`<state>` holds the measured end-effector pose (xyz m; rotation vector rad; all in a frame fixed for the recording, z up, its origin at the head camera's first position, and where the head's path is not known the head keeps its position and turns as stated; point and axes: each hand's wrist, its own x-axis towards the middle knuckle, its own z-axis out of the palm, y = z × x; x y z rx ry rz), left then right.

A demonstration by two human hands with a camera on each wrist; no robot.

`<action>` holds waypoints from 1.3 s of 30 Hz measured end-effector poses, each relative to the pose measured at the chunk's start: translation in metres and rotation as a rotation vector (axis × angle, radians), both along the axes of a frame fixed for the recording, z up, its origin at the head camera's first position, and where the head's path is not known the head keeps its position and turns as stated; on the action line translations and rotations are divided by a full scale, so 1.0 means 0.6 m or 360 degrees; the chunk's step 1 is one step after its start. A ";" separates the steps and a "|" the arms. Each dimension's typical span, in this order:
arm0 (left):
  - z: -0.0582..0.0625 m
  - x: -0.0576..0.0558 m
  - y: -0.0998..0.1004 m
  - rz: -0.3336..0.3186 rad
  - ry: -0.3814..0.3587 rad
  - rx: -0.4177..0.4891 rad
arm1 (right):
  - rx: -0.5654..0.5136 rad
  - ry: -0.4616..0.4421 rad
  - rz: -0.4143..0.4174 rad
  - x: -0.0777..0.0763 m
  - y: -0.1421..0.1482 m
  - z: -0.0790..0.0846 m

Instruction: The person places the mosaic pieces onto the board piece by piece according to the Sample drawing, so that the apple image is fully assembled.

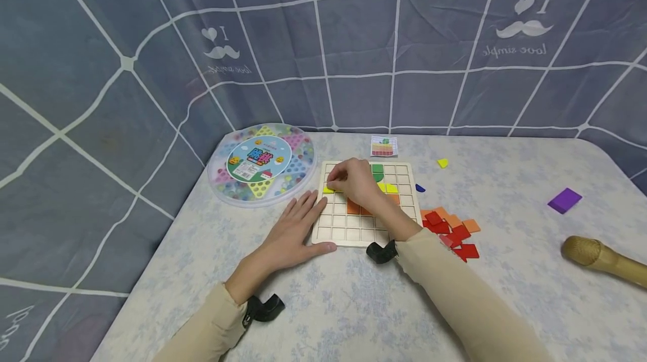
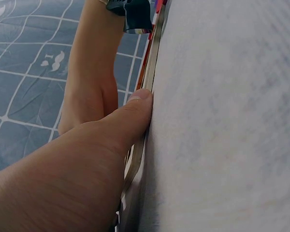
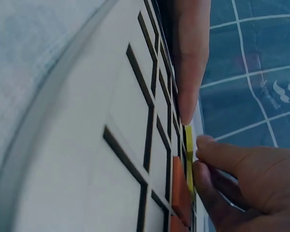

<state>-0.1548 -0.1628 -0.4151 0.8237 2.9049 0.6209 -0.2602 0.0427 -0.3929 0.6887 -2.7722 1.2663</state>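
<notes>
A light wooden grid board [image 1: 332, 234] lies on the table, partly filled with yellow, green and orange tiles. My left hand [image 1: 293, 233] rests flat with fingers extended along the board's left edge, its thumb [image 2: 141, 99] against the front edge. The right hand [image 1: 355, 182] reaches over the board, thumb and forefinger curled together at a yellow tile [image 1: 328, 189] in the left column. In the right wrist view, those fingertips [image 3: 205, 141] are right at the yellow tile [image 3: 189, 140], beside an orange tile [image 3: 180, 188]. The right hand hides several squares in the head view.
Loose red tiles [image 1: 460, 233] and orange tiles [image 1: 471, 225] lie right of the board, with a blue piece [image 1: 420, 188] and yellow piece [image 1: 442, 163] behind. A pattern card [image 1: 384, 146], round game box [image 1: 260, 163], purple block [image 1: 564, 200] and wooden-looking handle [image 1: 601, 255] are around.
</notes>
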 end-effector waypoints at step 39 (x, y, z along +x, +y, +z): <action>0.003 0.002 0.004 0.0011 0.0004 0.0018 | 0.0180 0.0174 -0.0773 -0.031 0.243 0.033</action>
